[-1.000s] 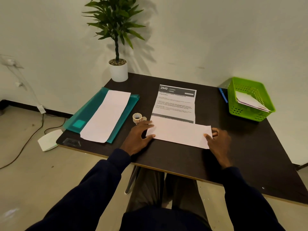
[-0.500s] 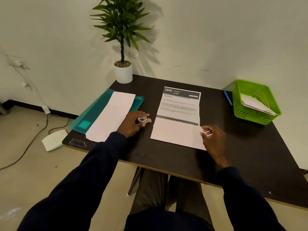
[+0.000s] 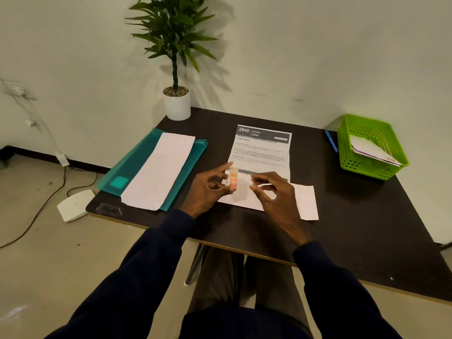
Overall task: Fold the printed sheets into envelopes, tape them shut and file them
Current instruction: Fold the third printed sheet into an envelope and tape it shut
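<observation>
A printed sheet (image 3: 263, 149) lies on the dark table (image 3: 354, 216), its near part folded up into a white flap (image 3: 304, 200). My left hand (image 3: 208, 189) holds a small roll of tape (image 3: 232, 179) upright above the flap's left end. My right hand (image 3: 274, 192) hovers just right of the roll with thumb and forefinger pinched together at the tape; whether a strip is between them is too blurred to tell. A folded white sheet (image 3: 159, 172) rests on a teal folder (image 3: 132, 165) at the left.
A green basket (image 3: 352, 165) holding folded papers (image 3: 371, 150) stands at the table's right edge, a blue pen (image 3: 330, 140) beside it. A potted plant (image 3: 176, 104) sits at the back corner. On the floor to the left are a white device (image 3: 74, 204) and cables.
My left hand left the flap, took the tape roll from the table beside the folder and carried it over the flap. My right hand rose from the flap's right end toward the roll.
</observation>
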